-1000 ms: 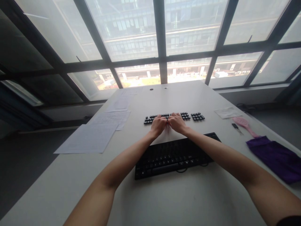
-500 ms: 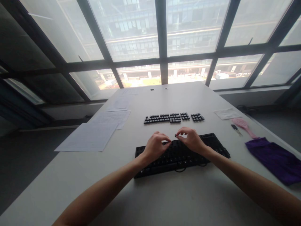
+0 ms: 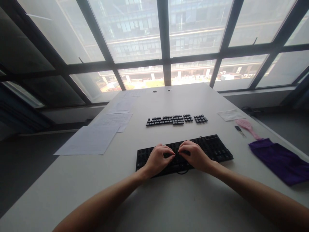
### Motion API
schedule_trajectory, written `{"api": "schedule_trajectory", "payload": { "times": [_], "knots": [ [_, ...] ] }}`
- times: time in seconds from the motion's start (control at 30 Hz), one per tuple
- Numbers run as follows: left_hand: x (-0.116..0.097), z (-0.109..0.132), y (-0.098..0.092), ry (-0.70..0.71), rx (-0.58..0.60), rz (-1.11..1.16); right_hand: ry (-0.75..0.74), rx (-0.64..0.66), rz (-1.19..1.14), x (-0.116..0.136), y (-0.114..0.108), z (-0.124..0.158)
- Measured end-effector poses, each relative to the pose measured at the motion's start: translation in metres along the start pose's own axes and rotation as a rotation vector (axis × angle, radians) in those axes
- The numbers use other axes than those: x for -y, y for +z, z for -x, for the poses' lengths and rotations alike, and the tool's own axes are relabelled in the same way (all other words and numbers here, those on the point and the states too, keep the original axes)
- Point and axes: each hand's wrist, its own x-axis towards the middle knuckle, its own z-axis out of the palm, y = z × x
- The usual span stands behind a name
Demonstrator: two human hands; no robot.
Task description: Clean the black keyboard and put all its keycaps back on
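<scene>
A black keyboard (image 3: 212, 148) lies on the white table (image 3: 169, 206) in front of me. Both hands rest on its middle with fingers curled down and fingertips close together. My left hand (image 3: 158, 159) is closed over the keys, and what it pinches is hidden. My right hand (image 3: 195, 156) is closed too, its fingertips pressed onto the keyboard; half a second ago it pinched a small dark keycap. Behind the keyboard, loose black keycaps (image 3: 169, 120) lie laid out in rows.
Sheets of paper (image 3: 89, 140) lie at the left. At the right are a purple cloth (image 3: 277, 159), a pink brush (image 3: 246, 126), a small black tool (image 3: 238, 128) and a white wipe (image 3: 230, 115). Large windows stand beyond the far edge.
Both hands came back from the keycap rows to the keyboard, the right one pinching a small keycap, and now press down on the keyboard's middle.
</scene>
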Motion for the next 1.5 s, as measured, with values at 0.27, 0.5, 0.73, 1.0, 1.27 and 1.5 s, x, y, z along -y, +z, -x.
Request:
{"api": "schedule_trajectory", "payload": {
  "times": [0.27, 0.5, 0.73, 1.0, 1.27, 1.5],
  "knots": [
    [0.003, 0.001, 0.002, 0.018, 0.012, -0.021, -0.032, 0.083, -0.027, 0.000, 0.002, 0.003],
    [0.008, 0.006, 0.008, 0.099, -0.015, -0.074, -0.100, 0.140, 0.035, 0.003, -0.003, 0.002],
    [0.006, 0.008, 0.011, 0.177, -0.056, -0.164, -0.143, 0.183, 0.073, 0.007, -0.005, 0.002],
    [0.004, 0.010, 0.015, 0.205, -0.053, -0.281, -0.143, 0.183, 0.101, 0.005, -0.004, 0.003],
    [-0.001, 0.014, 0.014, 0.249, 0.000, -0.351, -0.153, 0.210, 0.172, 0.009, -0.006, 0.002],
    [0.002, 0.017, 0.018, 0.203, 0.024, -0.324, -0.089, 0.245, 0.213, 0.010, -0.007, 0.000]
  ]
}}
